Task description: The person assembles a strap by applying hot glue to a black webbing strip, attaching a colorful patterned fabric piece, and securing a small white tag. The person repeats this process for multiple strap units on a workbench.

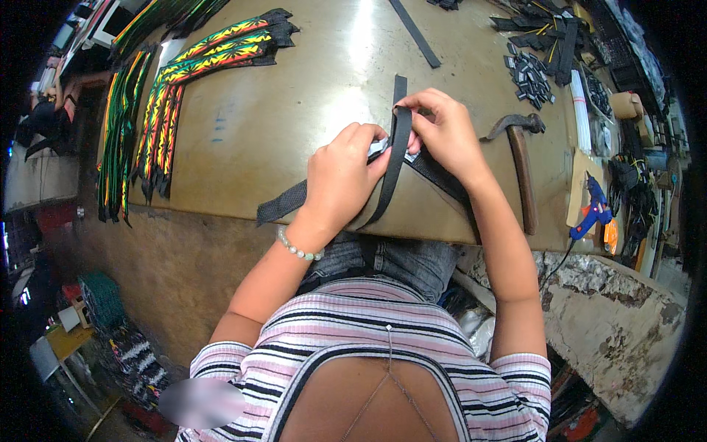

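Centre of frame: both hands work a black webbing strap (pixel 395 158) at the near edge of a tan worktable (pixel 294 110). Left hand (pixel 340 177) is curled nearly closed, fingers pinching the strap together with a small pale piece that shows only partly between the fingers; what it is cannot be told. A beaded bracelet (pixel 298 250) sits on that wrist. Right hand (pixel 442 132) is bent over from above, thumb and fingertips closed on the top of the strap where it folds into a loop. From the hands, one strap end runs toward the lower left along the table edge, another runs up toward the top centre. Right of centre, a hammer (pixel 520 158) lies on the table, near the right wrist but not touching. Further right, a blue glue gun (pixel 593 210). Upper right, a heap of small black clips (pixel 529 77). Upper left, bundles of striped red-yellow-green straps (pixel 206 59) lie fanned out, some hanging over the table's left edge.
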A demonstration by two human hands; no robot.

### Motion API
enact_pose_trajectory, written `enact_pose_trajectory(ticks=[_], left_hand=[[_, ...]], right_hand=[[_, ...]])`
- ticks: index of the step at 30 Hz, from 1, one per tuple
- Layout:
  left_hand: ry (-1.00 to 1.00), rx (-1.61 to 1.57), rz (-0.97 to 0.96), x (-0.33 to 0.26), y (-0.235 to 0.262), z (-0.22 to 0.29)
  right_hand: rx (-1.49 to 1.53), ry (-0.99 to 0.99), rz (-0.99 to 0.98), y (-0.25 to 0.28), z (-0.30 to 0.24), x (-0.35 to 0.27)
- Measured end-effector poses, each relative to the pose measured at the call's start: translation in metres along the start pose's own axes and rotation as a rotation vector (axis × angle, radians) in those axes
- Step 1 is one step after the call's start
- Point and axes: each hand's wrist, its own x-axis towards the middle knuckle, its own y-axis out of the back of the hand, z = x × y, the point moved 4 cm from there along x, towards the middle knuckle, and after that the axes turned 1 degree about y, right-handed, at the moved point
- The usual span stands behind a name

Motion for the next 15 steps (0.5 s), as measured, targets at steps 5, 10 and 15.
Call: enact_pose_trajectory(ticks=[5,10,15], left_hand=[[-0.058,0.041,-0.028,-0.003,0.0,0.004],[-0.181,0.198,-0.097,-0.003,-0.001,0.009],[-0.199,0.22,-0.128,-0.019,0.008,0.009]], right_hand=[[-0.163,-0.095,-0.065,0.006,0.011,0.018],[-0.382,0.195,0.302,0.047,-0.02,0.038],[-0.926,0.202,0.728,0.11,-0.016,-0.079]])
